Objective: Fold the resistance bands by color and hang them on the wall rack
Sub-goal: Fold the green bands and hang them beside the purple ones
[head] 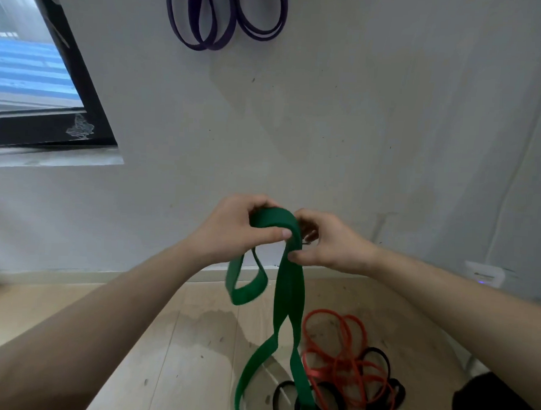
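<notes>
1. Overhead, the wall fills most of the view, with a window at its left. The rack itself is out of sight above the top edge.
2. Below it, the floor holds the bands not yet sorted: red bands tangled with black bands, low and to the right.
3. Purple bands already hang in folded loops at the top of the wall, up and a little left of both hands.
4. The green band is held at chest height between the hands, near the wall. Its long axis runs straight down: a short loop dangles under the left side, and a long doubled tail drops past the right side to the bottom edge of the view, in front of the pile.
5. The left hand grips the folded top of the green band, thumb laid across it and fingers curled behind.
6. The right hand pinches the band just beside the left, thumb and fingertips closed on the strand that feeds the long tail.
7. Judging from this, the fold is only part done (too much tail is still hanging), so the next gather probably comes from below the right hand. The left hand is the nearer one to the hanging spot.
</notes>
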`<act>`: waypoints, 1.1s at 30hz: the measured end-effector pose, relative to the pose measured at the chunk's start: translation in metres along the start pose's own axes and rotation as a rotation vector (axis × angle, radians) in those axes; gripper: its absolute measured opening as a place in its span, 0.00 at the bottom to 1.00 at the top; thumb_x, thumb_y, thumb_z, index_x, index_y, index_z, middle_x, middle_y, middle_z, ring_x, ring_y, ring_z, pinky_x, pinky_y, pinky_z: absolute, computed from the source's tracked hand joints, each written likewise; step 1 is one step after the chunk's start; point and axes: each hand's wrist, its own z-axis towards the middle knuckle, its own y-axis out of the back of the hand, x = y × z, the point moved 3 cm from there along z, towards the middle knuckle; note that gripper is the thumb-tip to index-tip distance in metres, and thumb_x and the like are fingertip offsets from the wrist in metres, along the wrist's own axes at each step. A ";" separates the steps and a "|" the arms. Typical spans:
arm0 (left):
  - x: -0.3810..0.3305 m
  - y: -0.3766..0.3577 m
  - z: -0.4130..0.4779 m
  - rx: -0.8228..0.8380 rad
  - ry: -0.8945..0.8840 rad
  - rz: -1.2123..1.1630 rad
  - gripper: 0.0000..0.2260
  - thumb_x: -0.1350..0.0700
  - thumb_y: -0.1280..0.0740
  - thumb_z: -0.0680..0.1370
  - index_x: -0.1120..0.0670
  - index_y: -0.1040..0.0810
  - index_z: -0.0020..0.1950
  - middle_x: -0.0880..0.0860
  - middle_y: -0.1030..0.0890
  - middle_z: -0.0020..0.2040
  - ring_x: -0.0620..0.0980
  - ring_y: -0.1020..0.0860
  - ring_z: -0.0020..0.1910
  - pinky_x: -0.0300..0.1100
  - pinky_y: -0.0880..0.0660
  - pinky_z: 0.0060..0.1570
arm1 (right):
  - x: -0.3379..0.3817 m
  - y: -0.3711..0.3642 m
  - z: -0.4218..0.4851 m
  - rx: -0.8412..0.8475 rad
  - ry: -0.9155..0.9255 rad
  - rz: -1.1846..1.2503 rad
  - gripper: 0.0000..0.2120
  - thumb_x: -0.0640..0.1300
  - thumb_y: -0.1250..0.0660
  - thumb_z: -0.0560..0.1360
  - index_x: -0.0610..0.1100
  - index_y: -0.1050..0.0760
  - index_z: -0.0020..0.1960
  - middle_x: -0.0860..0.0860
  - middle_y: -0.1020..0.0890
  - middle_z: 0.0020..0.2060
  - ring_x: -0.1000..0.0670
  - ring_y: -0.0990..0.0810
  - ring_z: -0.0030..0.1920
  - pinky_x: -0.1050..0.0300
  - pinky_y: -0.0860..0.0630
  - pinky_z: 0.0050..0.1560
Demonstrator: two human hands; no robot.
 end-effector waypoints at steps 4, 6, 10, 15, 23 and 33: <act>-0.005 0.014 -0.002 -0.069 -0.012 -0.125 0.09 0.55 0.24 0.74 0.52 0.17 0.53 0.47 0.16 0.42 0.45 0.18 0.43 0.40 0.21 0.47 | -0.016 -0.017 -0.003 0.118 -0.135 0.154 0.11 0.38 0.24 0.73 0.40 0.20 0.54 0.44 0.15 0.52 0.48 0.17 0.54 0.51 0.21 0.60; -0.006 0.024 -0.003 -0.122 -0.029 -0.213 0.08 0.57 0.26 0.76 0.55 0.18 0.55 0.47 0.17 0.43 0.44 0.20 0.43 0.39 0.22 0.47 | -0.019 -0.023 -0.002 0.142 -0.158 0.242 0.13 0.38 0.25 0.73 0.40 0.20 0.56 0.42 0.15 0.54 0.45 0.16 0.56 0.46 0.21 0.62; 0.000 0.042 -0.004 -0.202 -0.020 -0.330 0.09 0.57 0.27 0.76 0.55 0.18 0.56 0.48 0.19 0.44 0.45 0.22 0.44 0.42 0.22 0.47 | -0.019 -0.028 0.002 0.126 -0.175 0.414 0.19 0.38 0.26 0.74 0.44 0.22 0.63 0.42 0.16 0.57 0.42 0.17 0.59 0.43 0.22 0.64; 0.002 0.046 -0.004 -0.157 0.002 -0.450 0.17 0.55 0.30 0.75 0.61 0.21 0.61 0.55 0.16 0.51 0.53 0.17 0.49 0.45 0.22 0.52 | -0.006 -0.032 0.005 0.156 -0.170 0.429 0.23 0.38 0.25 0.74 0.48 0.24 0.68 0.47 0.15 0.58 0.49 0.17 0.59 0.54 0.21 0.61; -0.001 0.055 -0.006 -0.219 -0.015 -0.454 0.14 0.54 0.29 0.74 0.57 0.20 0.58 0.54 0.15 0.51 0.53 0.16 0.50 0.44 0.22 0.52 | 0.002 -0.022 0.009 0.004 -0.125 0.430 0.10 0.36 0.24 0.73 0.37 0.22 0.51 0.39 0.15 0.50 0.48 0.16 0.49 0.46 0.20 0.61; 0.039 0.066 -0.019 -0.052 0.168 -0.243 0.17 0.50 0.19 0.68 0.53 0.16 0.53 0.48 0.17 0.41 0.48 0.19 0.44 0.46 0.24 0.52 | 0.016 0.042 -0.008 -0.294 0.059 0.362 0.15 0.37 0.24 0.72 0.45 0.19 0.57 0.38 0.16 0.45 0.43 0.18 0.45 0.39 0.19 0.54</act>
